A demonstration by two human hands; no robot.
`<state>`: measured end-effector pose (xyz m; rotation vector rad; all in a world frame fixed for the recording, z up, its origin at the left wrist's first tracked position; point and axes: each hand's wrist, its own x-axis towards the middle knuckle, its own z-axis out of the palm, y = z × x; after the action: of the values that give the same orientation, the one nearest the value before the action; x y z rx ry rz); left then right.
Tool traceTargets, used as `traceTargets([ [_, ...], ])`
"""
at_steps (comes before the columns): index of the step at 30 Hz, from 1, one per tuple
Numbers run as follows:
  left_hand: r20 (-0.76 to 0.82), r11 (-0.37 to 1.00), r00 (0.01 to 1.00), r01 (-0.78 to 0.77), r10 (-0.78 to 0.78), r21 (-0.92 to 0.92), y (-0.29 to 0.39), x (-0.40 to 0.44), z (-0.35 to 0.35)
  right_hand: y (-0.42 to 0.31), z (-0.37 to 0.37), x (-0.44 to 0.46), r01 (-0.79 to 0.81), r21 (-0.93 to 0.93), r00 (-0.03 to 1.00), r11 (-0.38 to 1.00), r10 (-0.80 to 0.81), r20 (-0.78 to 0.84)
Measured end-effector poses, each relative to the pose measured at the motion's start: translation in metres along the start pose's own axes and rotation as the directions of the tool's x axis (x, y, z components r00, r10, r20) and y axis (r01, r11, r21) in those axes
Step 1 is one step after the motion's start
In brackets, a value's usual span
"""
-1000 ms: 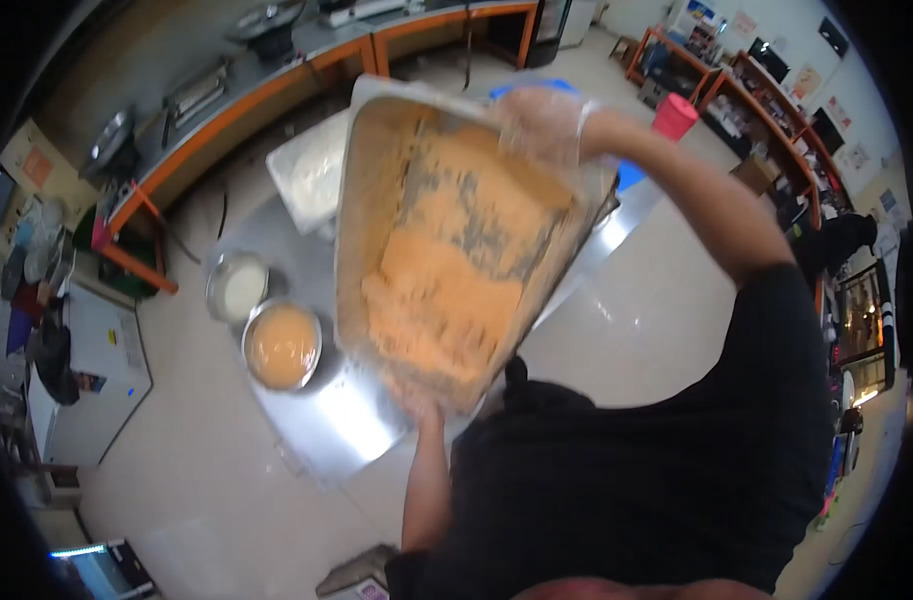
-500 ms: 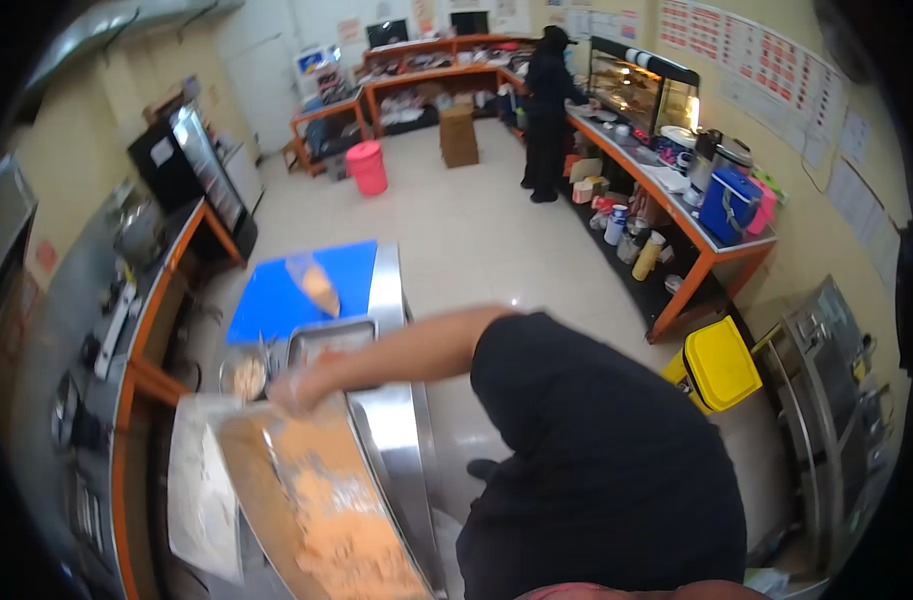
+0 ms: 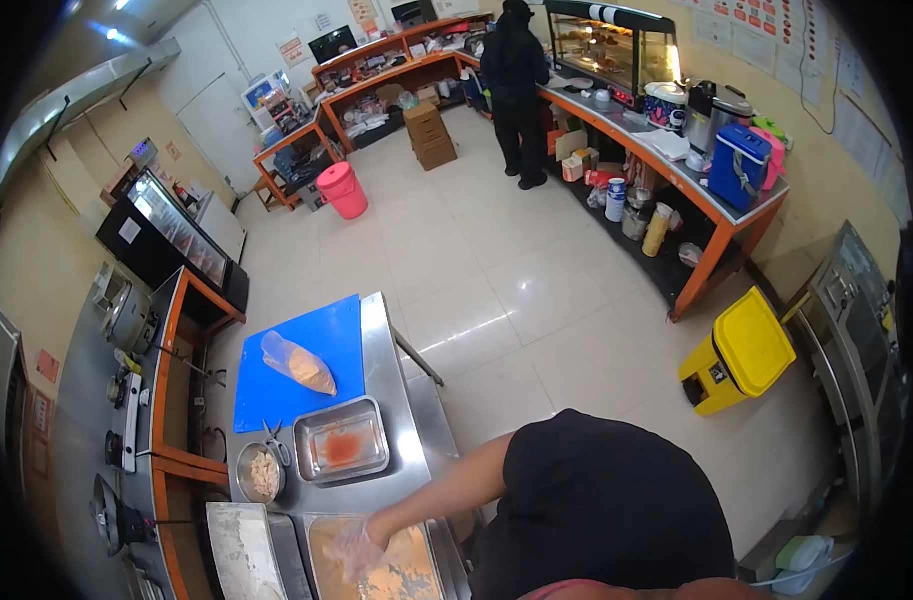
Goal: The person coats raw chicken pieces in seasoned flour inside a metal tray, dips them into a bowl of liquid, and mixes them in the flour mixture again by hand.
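My right hand [image 3: 356, 550], in a clear plastic glove, reaches over a deep metal tray [image 3: 438, 565] of orange powder at the bottom edge. Its fingers look stretched out, low over or touching the powder; their tips are slightly blurred. My left hand is out of view. Left of this tray stands a container of white powder [image 3: 244, 550]. Beyond are a bowl of pale pieces [image 3: 264, 472], scissors [image 3: 276, 440] and a shallow steel tray [image 3: 342, 440] with reddish liquid. A plastic bag of orange powder [image 3: 301, 366] lies on a blue board [image 3: 266, 395].
The steel table [image 3: 401, 400] runs along the lower left, beside a counter with stoves [image 3: 126, 420]. A yellow bin [image 3: 736, 350] stands right, a pink bin [image 3: 342, 190] farther back. Another person [image 3: 516, 90] stands at the counter with the lit display case [image 3: 611, 50].
The view has swung right and up. The orange-powder tray, tilted up between both hands earlier, now sits low beside the white container. My right hand has left its rim; my left hand has gone from view.
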<state>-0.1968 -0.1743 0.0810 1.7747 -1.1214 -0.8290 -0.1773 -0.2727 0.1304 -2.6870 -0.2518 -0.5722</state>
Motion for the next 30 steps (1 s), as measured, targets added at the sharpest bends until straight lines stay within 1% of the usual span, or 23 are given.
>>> traceTargets([
  [1, -0.004, 1.0, 1.0, 0.012, -0.012, 0.009, 0.0, 0.001, -0.001, -0.003, 0.036, 0.007, -0.174, 0.67, 0.984, 0.721, 0.149, 0.096],
  [2, -0.01, 1.0, 1.0, 0.019, -0.019, 0.018, 0.002, 0.003, 0.0, -0.009, 0.048, 0.007, -0.241, 0.902, 0.969, 0.359, 0.145, 0.201],
  [3, -0.013, 0.999, 0.999, 0.03, -0.03, 0.031, 0.002, 0.004, -0.001, -0.016, 0.058, 0.007, -0.297, 0.952, 0.942, -0.069, 0.14, 0.304],
  [6, -0.037, 0.997, 0.998, 0.053, -0.051, 0.052, 0.005, 0.006, -0.002, -0.055, 0.047, 0.008, -0.36, 0.854, 0.922, -0.375, -0.006, 0.386],
  [7, -0.049, 0.997, 0.997, 0.059, -0.057, 0.052, 0.007, 0.008, -0.002, -0.06, 0.046, 0.005, -0.358, 0.827, 0.924, -0.433, -0.037, 0.381],
  [10, -0.057, 0.995, 0.995, 0.083, -0.08, 0.063, 0.008, 0.012, -0.002, -0.053, 0.042, -0.011, -0.332, 0.753, 0.935, -0.568, -0.095, 0.341],
  [13, -0.061, 0.992, 0.994, 0.091, -0.086, 0.084, 0.007, 0.012, -0.003, -0.049, 0.044, -0.021, -0.321, 0.682, 0.94, -0.657, -0.136, 0.312],
  [17, -0.069, 0.991, 0.995, 0.081, -0.073, 0.105, 0.007, 0.011, -0.008, -0.05, 0.046, -0.027, -0.319, 0.601, 0.943, -0.733, -0.182, 0.278],
  [22, -0.095, 0.991, 0.994, 0.061, -0.049, 0.121, 0.007, 0.006, -0.023, -0.046, 0.042, -0.033, -0.362, 0.457, 0.928, -0.813, -0.269, 0.258],
  [23, -0.108, 0.991, 0.993, 0.052, -0.039, 0.124, 0.006, 0.006, -0.027, -0.046, 0.041, -0.035, -0.36, 0.45, 0.927, -0.817, -0.259, 0.27],
  [26, -0.155, 0.991, 0.988, 0.037, -0.016, 0.128, 0.004, 0.0, -0.048, -0.033, 0.097, -0.03, -0.351, 0.669, 0.918, -0.655, -0.099, 0.385],
  [29, -0.25, 0.99, 0.968, 0.03, 0.006, 0.137, -0.014, -0.009, -0.088, -0.05, 0.056, -0.044, -0.462, 0.604, 0.869, -0.649, -0.194, 0.456],
  [30, -0.302, 0.988, 0.953, 0.044, 0.002, 0.146, -0.021, -0.019, -0.106, -0.047, 0.051, -0.046, -0.447, 0.655, 0.889, -0.609, -0.223, 0.4],
])
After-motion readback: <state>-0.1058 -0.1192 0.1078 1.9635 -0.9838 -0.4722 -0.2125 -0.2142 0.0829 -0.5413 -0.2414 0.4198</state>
